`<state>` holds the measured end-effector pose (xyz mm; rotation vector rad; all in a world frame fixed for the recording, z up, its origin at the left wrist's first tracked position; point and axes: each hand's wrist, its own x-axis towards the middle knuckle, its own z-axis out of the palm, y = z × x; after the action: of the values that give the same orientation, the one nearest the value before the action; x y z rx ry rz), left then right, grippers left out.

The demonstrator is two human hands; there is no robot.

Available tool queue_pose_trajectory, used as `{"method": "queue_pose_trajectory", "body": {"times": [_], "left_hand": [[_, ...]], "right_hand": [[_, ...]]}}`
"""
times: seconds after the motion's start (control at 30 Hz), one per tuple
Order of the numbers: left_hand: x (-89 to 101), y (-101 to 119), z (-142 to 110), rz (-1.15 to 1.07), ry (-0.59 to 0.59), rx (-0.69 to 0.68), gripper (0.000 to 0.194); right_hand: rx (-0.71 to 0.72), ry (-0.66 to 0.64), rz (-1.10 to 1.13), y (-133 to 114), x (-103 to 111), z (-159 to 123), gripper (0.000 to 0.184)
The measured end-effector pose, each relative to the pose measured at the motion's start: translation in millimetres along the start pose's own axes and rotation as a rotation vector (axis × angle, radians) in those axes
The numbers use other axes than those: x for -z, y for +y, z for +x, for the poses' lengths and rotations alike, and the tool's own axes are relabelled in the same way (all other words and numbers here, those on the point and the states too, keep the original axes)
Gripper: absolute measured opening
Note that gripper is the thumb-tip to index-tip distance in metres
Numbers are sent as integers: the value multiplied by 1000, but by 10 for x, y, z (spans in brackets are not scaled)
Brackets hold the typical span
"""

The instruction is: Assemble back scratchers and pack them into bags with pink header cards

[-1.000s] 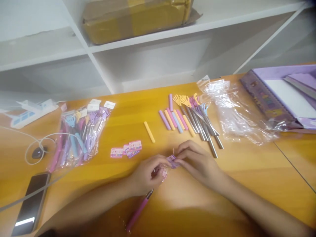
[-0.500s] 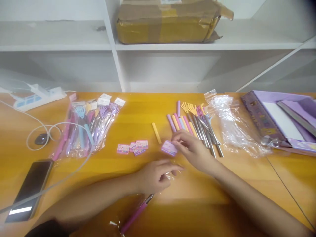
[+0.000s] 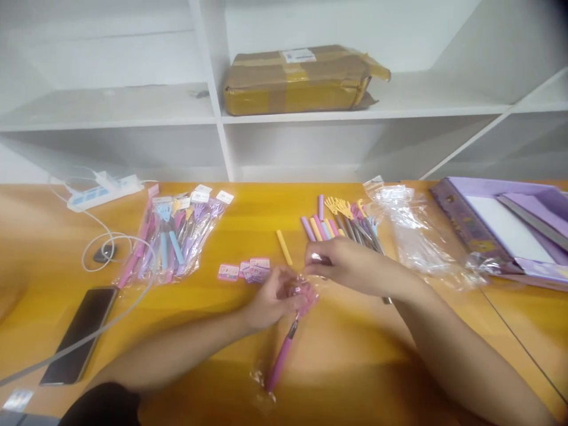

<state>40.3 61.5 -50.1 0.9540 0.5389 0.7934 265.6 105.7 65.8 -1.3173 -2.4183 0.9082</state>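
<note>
My left hand (image 3: 270, 299) pinches the top of a clear bag around the hand-shaped head of a pink back scratcher (image 3: 280, 361). The scratcher's metal neck and pink handle slant down toward me. Just right of it, my right hand (image 3: 339, 263) is closed, its fingers curled down; what they hold, if anything, is too blurred to make out. Behind my left hand lie several small printed cards (image 3: 256, 270). A yellow tube (image 3: 284, 247) lies between the cards and my right hand. Beyond that hand are coloured tubes (image 3: 307, 229) and unbagged back scratchers (image 3: 364, 228).
Bagged back scratchers (image 3: 177, 236) lie at left, near a phone (image 3: 78, 334), a looping white cable (image 3: 128, 307) and a power strip (image 3: 104, 192). Clear empty bags (image 3: 421, 231) and a purple box (image 3: 470, 225) are at right. A taped carton (image 3: 297, 83) sits on the shelf.
My left hand has taken hold of the bagged pink back scratcher's head and lifted it. My right hand has curled further; the purple card beside it no longer shows. The view has tilted up.
</note>
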Motion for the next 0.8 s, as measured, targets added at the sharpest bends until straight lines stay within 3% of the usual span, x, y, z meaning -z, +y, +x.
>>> {"method": "queue_pose_trajectory", "body": {"times": [0.13,0.27,0.4,0.5,0.6,0.8], "left_hand": [[36,-13,-42,-41,-162,220,32],[77,-23,-29,20,-133,377,18],[101,11,23,-17,-159,391,19],[118,17,35,-53,-153,386,21],[131,11,22,-94,-141,400,18],[166,29,4,-169,-346,440,22]], "right_hand": [[-112,334,0,8,191,-52,36],[-171,481,7,10,359,-164,43],[-188,546,13,30,529,-331,39],[-189,740,0,-5,646,-482,31],[-77,763,-73,-114,704,-634,28],[75,915,-98,-333,687,-786,20]]}}
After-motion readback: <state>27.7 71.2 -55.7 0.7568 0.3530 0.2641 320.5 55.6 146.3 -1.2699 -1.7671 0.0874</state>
